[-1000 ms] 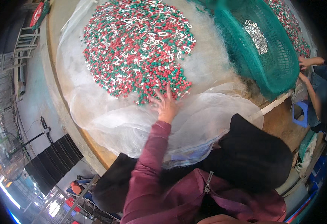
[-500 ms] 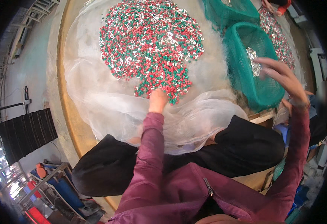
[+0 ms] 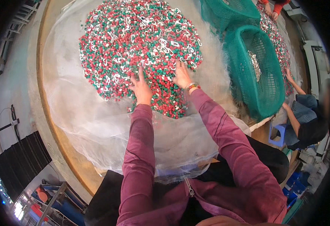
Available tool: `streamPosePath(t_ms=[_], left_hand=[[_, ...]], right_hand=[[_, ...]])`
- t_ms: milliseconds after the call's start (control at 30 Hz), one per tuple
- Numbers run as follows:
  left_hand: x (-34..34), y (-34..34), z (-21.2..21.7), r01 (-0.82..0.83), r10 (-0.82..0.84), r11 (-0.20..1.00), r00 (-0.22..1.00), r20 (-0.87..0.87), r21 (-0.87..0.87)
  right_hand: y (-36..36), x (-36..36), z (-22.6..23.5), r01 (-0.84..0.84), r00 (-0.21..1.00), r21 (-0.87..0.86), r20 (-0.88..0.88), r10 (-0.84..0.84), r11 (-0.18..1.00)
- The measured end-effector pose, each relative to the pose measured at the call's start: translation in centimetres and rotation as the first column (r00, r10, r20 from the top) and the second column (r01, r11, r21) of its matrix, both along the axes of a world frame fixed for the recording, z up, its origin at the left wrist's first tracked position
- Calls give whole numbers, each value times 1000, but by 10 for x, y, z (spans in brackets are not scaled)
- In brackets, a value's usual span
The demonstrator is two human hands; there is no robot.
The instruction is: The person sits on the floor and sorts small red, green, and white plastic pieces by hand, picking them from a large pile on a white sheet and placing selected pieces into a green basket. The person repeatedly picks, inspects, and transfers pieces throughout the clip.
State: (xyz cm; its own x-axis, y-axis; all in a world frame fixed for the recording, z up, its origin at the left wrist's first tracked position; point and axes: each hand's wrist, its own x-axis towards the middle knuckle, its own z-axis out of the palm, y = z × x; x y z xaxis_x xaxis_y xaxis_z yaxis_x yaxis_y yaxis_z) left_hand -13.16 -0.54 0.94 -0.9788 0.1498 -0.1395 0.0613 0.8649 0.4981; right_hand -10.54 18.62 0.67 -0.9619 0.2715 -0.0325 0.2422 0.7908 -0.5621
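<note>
A wide pile of small red, green and white pellets [image 3: 114, 56], mixed with white hook-shaped clips [image 3: 164, 47], lies on a sheer white net cloth [image 3: 86, 124]. My left hand [image 3: 141, 90] is at the near part of the pile, its fingers spread and touching the pellets. To its right, my right hand [image 3: 182, 77] reaches into the pile with fingers apart, a beaded bracelet on its wrist. I see nothing held in either hand; the right fingertips are partly among the pieces. On the right stands a green mesh-lined basket [image 3: 244, 90] with white clips in it.
A second green basket [image 3: 231, 17] stands beyond the first. Farther right lies another pellet pile [image 3: 276, 41], with other people's hands [image 3: 272, 13] at it. A blue plastic stool [image 3: 278, 135] is below. The table's wooden edge [image 3: 65, 150] runs along the left.
My right hand has moved from over the green basket to the pile. My left hand has gone farther forward and its fingers have opened. The whole view has shifted a little.
</note>
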Motion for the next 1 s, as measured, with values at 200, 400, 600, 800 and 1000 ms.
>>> streamPosePath(t_ms=[200,400,600,800,1000], left_hand=[[15,19,11,104,-137,966,982,128,237],[23,6,66,-332,-366,462,774,517,823],[17,-7,109,-338,-318,601,730,605,724],[15,0,108,-328,-284,578,777,561,747],[13,21,95,-163,-323,699,797,510,697]], right_hand=[[-36,28,13,98,977,-517,211,15,850],[2,68,66,270,962,-960,272,-22,-78],[24,91,93,335,934,-938,344,-101,-92],[18,110,82,246,927,-947,292,-234,-205],[-8,130,71,179,866,-894,342,-366,-412]])
